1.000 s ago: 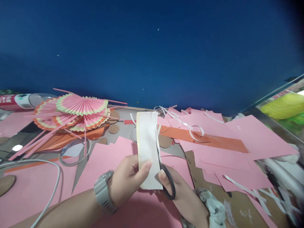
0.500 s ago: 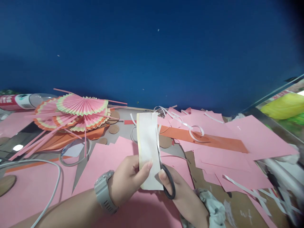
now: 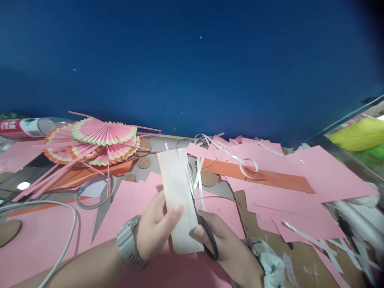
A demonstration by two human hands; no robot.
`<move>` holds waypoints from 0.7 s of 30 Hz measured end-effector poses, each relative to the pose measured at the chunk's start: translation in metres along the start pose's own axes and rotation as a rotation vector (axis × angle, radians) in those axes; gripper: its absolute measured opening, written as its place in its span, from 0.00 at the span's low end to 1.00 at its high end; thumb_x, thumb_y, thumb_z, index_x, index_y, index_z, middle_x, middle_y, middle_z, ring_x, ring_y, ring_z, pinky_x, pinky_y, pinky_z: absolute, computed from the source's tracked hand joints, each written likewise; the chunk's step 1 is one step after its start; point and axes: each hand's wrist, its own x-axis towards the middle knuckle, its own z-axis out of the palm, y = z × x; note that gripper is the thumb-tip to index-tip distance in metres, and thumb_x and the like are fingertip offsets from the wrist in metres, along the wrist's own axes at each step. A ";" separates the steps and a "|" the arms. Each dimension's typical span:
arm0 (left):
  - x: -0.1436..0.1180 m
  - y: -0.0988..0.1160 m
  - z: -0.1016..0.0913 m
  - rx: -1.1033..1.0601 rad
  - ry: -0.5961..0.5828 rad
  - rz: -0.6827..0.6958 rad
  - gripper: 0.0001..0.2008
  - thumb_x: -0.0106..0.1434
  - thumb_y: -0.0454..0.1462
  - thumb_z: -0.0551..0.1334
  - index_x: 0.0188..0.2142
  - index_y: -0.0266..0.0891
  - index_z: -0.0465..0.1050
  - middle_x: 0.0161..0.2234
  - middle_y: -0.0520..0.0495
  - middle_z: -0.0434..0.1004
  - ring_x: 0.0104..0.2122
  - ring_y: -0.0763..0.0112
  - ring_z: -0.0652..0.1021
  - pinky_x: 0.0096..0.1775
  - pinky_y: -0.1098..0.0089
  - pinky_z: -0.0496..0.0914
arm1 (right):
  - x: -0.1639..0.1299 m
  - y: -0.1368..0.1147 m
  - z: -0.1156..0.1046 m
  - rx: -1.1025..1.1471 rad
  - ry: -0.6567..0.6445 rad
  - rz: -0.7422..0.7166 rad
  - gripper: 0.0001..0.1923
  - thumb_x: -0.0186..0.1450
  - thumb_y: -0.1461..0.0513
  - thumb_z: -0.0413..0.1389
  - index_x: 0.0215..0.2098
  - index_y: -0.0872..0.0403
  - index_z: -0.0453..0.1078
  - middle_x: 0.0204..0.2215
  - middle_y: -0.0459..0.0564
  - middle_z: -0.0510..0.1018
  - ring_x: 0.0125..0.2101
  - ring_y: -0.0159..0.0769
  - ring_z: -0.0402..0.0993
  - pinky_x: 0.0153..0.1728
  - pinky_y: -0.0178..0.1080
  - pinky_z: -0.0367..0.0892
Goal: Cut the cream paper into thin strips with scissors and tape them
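My left hand (image 3: 160, 224), with a grey watch on its wrist, grips a white paper strip (image 3: 178, 192) between thumb and fingers. The strip stands nearly upright, tilted a little to the left. My right hand (image 3: 214, 236) holds scissors (image 3: 210, 236) by their black handles. Their blades lie along the right edge of the strip, partly hidden by it. Just right of the blades, thin white offcuts (image 3: 199, 180) cross over the table. Pink paper sheets (image 3: 132, 208) lie below my hands.
Pink-and-orange folded paper fans (image 3: 105, 134) lie at the left, near a bottle (image 3: 36, 127). A white cable (image 3: 72, 228) curves at lower left. An orange strip (image 3: 279, 182) and white curls rest on pink sheets at right. A blue wall (image 3: 192, 72) rises behind.
The white paper strip has come down and left, tilting leftward. Scissors and both hands have moved slightly left and down. A thin white offcut now shows separate from the strip's right edge.
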 end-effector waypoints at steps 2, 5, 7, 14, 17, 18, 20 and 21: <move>0.000 -0.003 0.001 -0.002 0.141 -0.045 0.16 0.66 0.45 0.51 0.31 0.35 0.67 0.26 0.50 0.67 0.25 0.74 0.67 0.27 0.75 0.65 | -0.001 0.001 0.000 -0.069 0.024 0.033 0.24 0.63 0.44 0.45 0.32 0.54 0.69 0.24 0.46 0.68 0.27 0.36 0.65 0.30 0.36 0.66; 0.002 -0.007 0.002 0.027 0.185 -0.102 0.18 0.66 0.44 0.50 0.27 0.35 0.66 0.23 0.52 0.66 0.23 0.76 0.66 0.25 0.75 0.64 | -0.003 0.001 -0.001 -0.120 -0.007 0.059 0.24 0.64 0.43 0.43 0.28 0.53 0.66 0.21 0.45 0.66 0.24 0.35 0.63 0.26 0.35 0.64; 0.002 -0.007 0.002 0.058 0.165 -0.103 0.18 0.66 0.44 0.50 0.27 0.35 0.66 0.23 0.51 0.66 0.23 0.76 0.67 0.25 0.75 0.64 | -0.004 0.002 -0.002 -0.139 -0.012 0.047 0.24 0.64 0.43 0.43 0.29 0.51 0.67 0.22 0.46 0.67 0.25 0.37 0.65 0.26 0.36 0.65; 0.003 -0.006 0.002 0.093 0.131 -0.086 0.19 0.66 0.45 0.50 0.26 0.34 0.66 0.22 0.51 0.65 0.23 0.75 0.66 0.24 0.75 0.63 | -0.005 0.014 -0.004 -0.181 0.053 -0.006 0.19 0.64 0.45 0.44 0.31 0.46 0.68 0.27 0.48 0.71 0.31 0.42 0.71 0.29 0.39 0.71; 0.002 -0.007 0.002 0.107 0.131 -0.089 0.19 0.66 0.45 0.49 0.26 0.34 0.65 0.22 0.52 0.64 0.23 0.75 0.66 0.24 0.75 0.63 | -0.005 0.014 -0.004 -0.168 0.044 -0.019 0.18 0.64 0.45 0.44 0.33 0.45 0.69 0.28 0.47 0.72 0.31 0.41 0.71 0.31 0.40 0.72; 0.003 -0.007 0.002 0.110 0.129 -0.085 0.19 0.66 0.45 0.49 0.26 0.34 0.65 0.22 0.52 0.64 0.23 0.76 0.66 0.24 0.76 0.63 | -0.005 0.013 -0.004 -0.163 0.043 -0.024 0.19 0.64 0.45 0.44 0.33 0.45 0.69 0.28 0.47 0.72 0.31 0.41 0.71 0.31 0.40 0.73; 0.003 -0.007 0.002 0.112 0.125 -0.070 0.18 0.66 0.44 0.50 0.26 0.35 0.65 0.22 0.52 0.63 0.23 0.76 0.65 0.24 0.76 0.62 | -0.006 0.013 -0.003 -0.159 0.052 -0.025 0.20 0.64 0.45 0.44 0.33 0.46 0.69 0.29 0.47 0.73 0.31 0.40 0.72 0.31 0.40 0.73; 0.003 -0.007 0.002 0.111 0.122 -0.064 0.18 0.66 0.44 0.50 0.26 0.35 0.65 0.22 0.52 0.63 0.23 0.76 0.65 0.24 0.76 0.62 | -0.006 0.013 -0.003 -0.162 0.063 -0.021 0.20 0.64 0.44 0.44 0.33 0.46 0.70 0.28 0.47 0.73 0.31 0.40 0.72 0.31 0.40 0.73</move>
